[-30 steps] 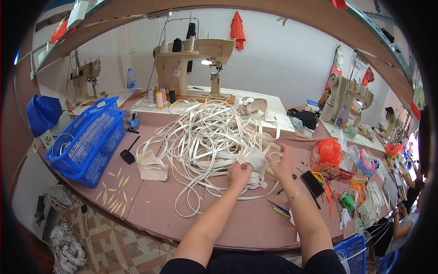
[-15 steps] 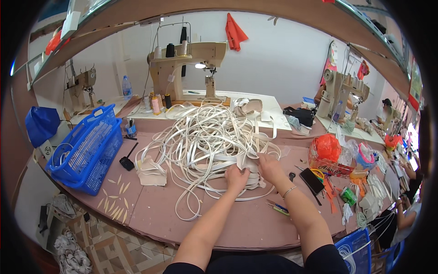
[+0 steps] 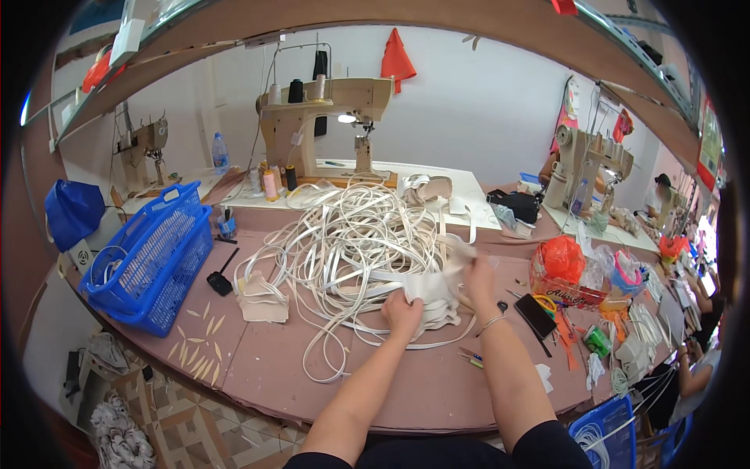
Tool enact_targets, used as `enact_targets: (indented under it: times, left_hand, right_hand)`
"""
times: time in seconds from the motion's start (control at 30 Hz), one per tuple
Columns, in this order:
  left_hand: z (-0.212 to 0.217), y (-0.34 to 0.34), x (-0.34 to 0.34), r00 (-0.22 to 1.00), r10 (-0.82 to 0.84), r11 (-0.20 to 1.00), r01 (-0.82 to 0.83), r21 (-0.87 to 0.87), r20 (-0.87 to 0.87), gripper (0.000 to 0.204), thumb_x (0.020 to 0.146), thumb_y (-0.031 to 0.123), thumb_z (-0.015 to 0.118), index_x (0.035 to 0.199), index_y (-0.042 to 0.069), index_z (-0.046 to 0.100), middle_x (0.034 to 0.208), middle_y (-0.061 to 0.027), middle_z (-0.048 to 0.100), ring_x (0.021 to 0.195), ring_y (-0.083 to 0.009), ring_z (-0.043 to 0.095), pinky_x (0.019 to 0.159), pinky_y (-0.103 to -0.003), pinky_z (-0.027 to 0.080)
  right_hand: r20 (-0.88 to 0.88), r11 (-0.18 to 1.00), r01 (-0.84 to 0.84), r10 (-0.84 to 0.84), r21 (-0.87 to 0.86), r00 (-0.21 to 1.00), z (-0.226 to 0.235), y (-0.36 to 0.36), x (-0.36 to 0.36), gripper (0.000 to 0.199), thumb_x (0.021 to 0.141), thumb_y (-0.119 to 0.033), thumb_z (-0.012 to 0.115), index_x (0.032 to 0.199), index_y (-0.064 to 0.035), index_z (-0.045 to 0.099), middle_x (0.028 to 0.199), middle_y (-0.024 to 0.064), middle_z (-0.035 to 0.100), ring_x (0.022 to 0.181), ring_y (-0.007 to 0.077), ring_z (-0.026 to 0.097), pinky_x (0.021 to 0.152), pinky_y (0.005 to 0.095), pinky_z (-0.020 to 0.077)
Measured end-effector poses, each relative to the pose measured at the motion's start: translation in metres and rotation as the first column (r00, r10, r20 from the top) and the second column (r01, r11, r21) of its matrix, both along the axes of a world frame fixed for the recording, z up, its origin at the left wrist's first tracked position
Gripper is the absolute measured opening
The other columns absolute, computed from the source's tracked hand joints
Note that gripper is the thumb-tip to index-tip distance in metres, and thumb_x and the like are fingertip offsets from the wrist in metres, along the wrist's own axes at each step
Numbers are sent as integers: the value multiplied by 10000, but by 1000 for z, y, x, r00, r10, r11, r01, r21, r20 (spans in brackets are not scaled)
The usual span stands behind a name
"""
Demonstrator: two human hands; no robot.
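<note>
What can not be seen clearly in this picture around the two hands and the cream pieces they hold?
- Head view: the fingertips of the left hand are buried in the cream pieces.
- The shape and number of those pieces: folded together, partly behind the right hand.
- Where each strip in the white strip pile ends: they overlap.
- The small tools beside the right forearm: too small.
- The table near edge: cut off by the forearms.

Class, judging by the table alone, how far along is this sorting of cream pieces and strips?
Done: a small stack of cream pieces lies set aside. In hand: left hand and right hand grip a cream piece. Left: the big tangle of cream strips remains heaped.
</note>
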State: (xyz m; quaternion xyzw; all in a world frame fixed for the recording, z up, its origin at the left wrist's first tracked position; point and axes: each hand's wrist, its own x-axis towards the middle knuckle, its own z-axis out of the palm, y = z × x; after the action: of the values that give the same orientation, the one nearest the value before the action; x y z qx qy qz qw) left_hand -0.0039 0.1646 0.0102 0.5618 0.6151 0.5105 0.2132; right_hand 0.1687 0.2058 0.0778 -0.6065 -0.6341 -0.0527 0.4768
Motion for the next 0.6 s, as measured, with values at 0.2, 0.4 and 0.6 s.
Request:
enact_targets:
  times: [0.2, 0.4, 0.6]
  left_hand:
    - [-23, 8, -2, 934, -90, 994, 107, -30, 346, 314, 695, 301, 649, 857, 35, 607, 865, -154, 593, 831, -330, 569, 725, -369, 458]
    - [1, -24, -10, 920, 380, 862, -390, 324, 97, 466, 707, 275, 720, 1009, -15, 516, 964, -124, 573, 864, -263, 576, 777, -369, 458]
    - [44, -95, -40, -116, -80, 580, 802, 141, 990, 418, 825, 146, 621, 1165, -7, 432, 955, -75, 561, 862, -156, 563, 768, -276, 460]
  right_hand:
    - [-615, 979, -156, 44, -129, 787, 24, 15, 54, 139, 790, -68, 504, 903, -11, 560, 859, 136, 618, 828, 226, 603, 696, 399, 485]
    - [-891, 620, -709, 453, 336, -26, 41, -23, 43, 201, 807, -17, 502, 1004, -58, 517, 1155, 133, 516, 1046, 252, 527, 857, 408, 464]
    - [-872, 114, -970, 470, 216, -139, 5, -116, -13, 143, 806, -38, 545, 945, -7, 555, 1192, 197, 491, 1141, 332, 466, 921, 425, 436]
